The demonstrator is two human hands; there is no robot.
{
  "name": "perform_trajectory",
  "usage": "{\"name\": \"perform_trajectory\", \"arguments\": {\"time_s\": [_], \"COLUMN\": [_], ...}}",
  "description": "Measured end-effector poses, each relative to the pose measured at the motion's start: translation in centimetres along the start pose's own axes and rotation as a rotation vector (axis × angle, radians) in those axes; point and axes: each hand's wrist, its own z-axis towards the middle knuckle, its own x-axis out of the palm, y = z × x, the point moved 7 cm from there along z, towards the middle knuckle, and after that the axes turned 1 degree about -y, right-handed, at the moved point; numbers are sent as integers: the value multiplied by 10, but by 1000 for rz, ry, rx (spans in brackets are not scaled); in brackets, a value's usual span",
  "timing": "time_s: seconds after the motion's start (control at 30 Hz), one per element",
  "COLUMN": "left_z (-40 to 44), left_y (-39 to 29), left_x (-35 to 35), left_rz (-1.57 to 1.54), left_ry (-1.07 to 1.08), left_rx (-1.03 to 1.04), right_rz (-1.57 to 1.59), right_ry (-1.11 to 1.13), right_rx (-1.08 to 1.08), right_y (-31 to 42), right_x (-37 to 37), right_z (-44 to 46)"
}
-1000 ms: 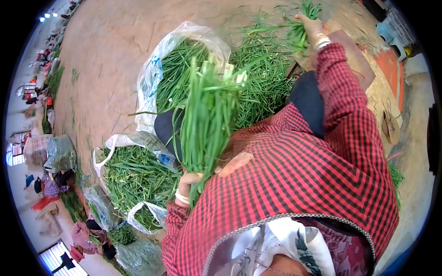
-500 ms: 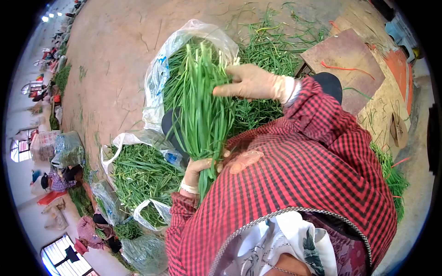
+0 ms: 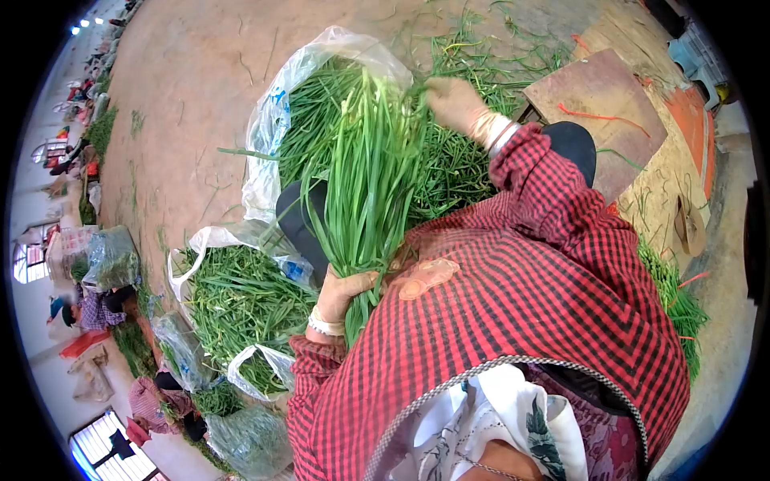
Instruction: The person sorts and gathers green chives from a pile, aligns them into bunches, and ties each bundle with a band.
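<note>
A thick bunch of garlic chives [image 3: 369,176] stands between my hands, pale root ends up and leaves hanging down. My left hand [image 3: 343,295], in a thin glove, is wrapped round its lower leafy end. At the bunch's upper right, the gloved fingers of my right hand [image 3: 459,106] are curled together, with blurred green strands at the fingertips. Behind the bunch, an open clear plastic bag [image 3: 261,172] holds more chives. Nearer, on the left, a white-handled plastic bag [image 3: 210,239] is full of loose green leaves.
Loose leaves [image 3: 457,172] are heaped on the floor beyond my lap. A brown board [image 3: 597,104] with a red tie [image 3: 601,118] lies to the right, near a sandal [image 3: 688,226]. Tied chives [image 3: 678,313] lie at my right side. Other people [image 3: 100,311] sit among filled bags on the left.
My right hand has moved up and right from the front of the bunch, and its fingers have curled in. The bunch has fanned out slightly; my left hand keeps its hold.
</note>
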Motion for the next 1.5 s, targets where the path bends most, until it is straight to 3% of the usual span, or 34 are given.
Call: {"name": "perform_trajectory", "arguments": {"time_s": [0.03, 0.1, 0.2, 0.23, 0.3, 0.37, 0.43, 0.5, 0.57, 0.6, 0.63, 0.7, 0.77, 0.83, 0.87, 0.93, 1.0, 1.07, 1.27, 1.33, 1.37, 1.5], "left_z": [-2, -4, -11, -11, -11, -6, 0, 3, 3, 2, 0, -3, -7, -10, -8, -6, -3, 3, 10, 10, 10, 16], "left_y": [2, 9, 24, 21, 10, 13, 17, 16, 9, 6, 5, 2, -1, -8, -6, -7, -7, -4, -3, 0, 1, -1], "left_x": [-2, -10, -29, -26, -13, -13, -16, -13, -1, 0, -1, -8, -11, -13, -17, -19, -20, -14, 10, 13, 14, 16], "left_rz": [-80, -163, -114, -116, -124, -115, -14, 39, 63, 108, 105, 170, 239, 297, 345, 423, 549, 528, 572, 537, 501, 450], "left_ry": [4, 6, -24, -24, 14, -5, -25, -15, 8, 40, 31, -69, -76, -155, -171, -187, -201, -176, -65, -36, -14, -4], "left_rx": [13, 26, -13, -13, 21, 8, 11, -23, 39, 38, 38, 85, 115, 135, 163, 149, 128, 127, 97, 100, 106, 113], "right_rz": [-13, -134, -19, -334, -647, -372, 82, -112, -367, -331, -457, -253, -8, -18, -23, -632, -754, -626, -485, -270, -270, -105], "right_ry": [72, -120, -147, -80, -11, -61, 397, 557, 261, 226, 258, 144, 204, 67, 74, 29, 126, 164, 427, 642, 638, 181], "right_rx": [126, 160, 336, 155, -30, -168, 295, 196, -247, -328, -235, -248, 194, 409, 410, -33, -423, -686, -638, -357, -347, -316], "right_y": [3, -23, -85, -111, -92, -37, 28, 60, 24, 36, 31, 14, -18, -51, -61, -49, 27, 82, 98, 76, 71, 67], "right_x": [-15, -51, -100, -105, -95, -77, -37, -5, 23, 23, 15, -4, -33, -71, -75, -79, -59, -30, 55, 74, 76, 39], "right_z": [6, 21, 28, 34, 27, 2, -35, -53, -35, -31, -31, -20, -13, -5, -10, -9, -34, -57, -55, -50, -48, -19]}}
